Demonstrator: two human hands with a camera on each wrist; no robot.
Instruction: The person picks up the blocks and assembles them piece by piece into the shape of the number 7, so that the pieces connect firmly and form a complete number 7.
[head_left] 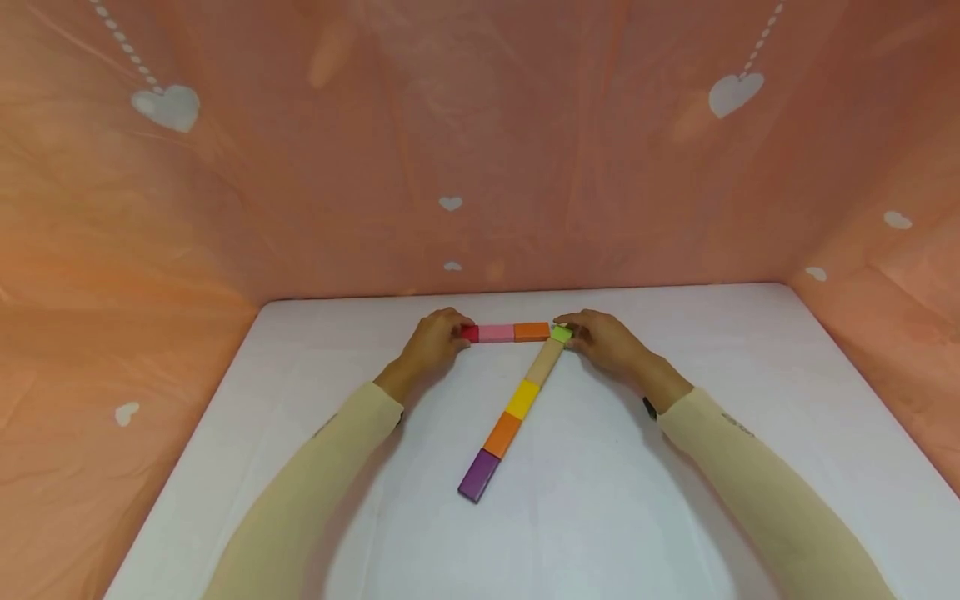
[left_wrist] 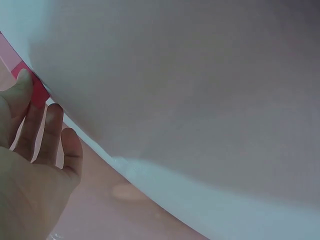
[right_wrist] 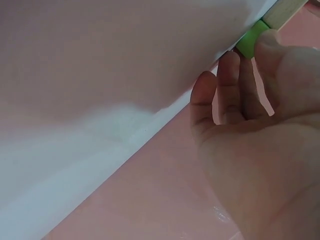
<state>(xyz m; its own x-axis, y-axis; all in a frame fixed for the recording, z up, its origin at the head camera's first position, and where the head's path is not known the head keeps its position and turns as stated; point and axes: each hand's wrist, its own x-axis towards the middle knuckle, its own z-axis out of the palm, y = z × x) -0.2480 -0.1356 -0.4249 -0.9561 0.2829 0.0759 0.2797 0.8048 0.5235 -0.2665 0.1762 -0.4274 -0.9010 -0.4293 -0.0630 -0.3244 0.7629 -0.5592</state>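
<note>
My left hand (head_left: 435, 342) pinches a red block (head_left: 470, 334) between thumb and fingers, at the left end of a short row. Beside the red one lie a pink block (head_left: 497, 333) and an orange block (head_left: 532, 332), end to end. At the row's right end, my right hand (head_left: 607, 343) pinches a green block (head_left: 562, 334) by its sides. A slanting line runs from the green block toward the front: a plain wood block (head_left: 545, 361), a yellow block (head_left: 522, 399), a second orange block (head_left: 502, 436) and a purple block (head_left: 478, 476). Both wrist views show thumb and fingertips on the blocks.
The blocks lie on a white-covered table (head_left: 637, 517), near its far edge. Pinkish-orange cloth (head_left: 525, 167) with pale heart prints hangs behind the table and along both sides. Light sleeves (head_left: 300, 492) cover both forearms.
</note>
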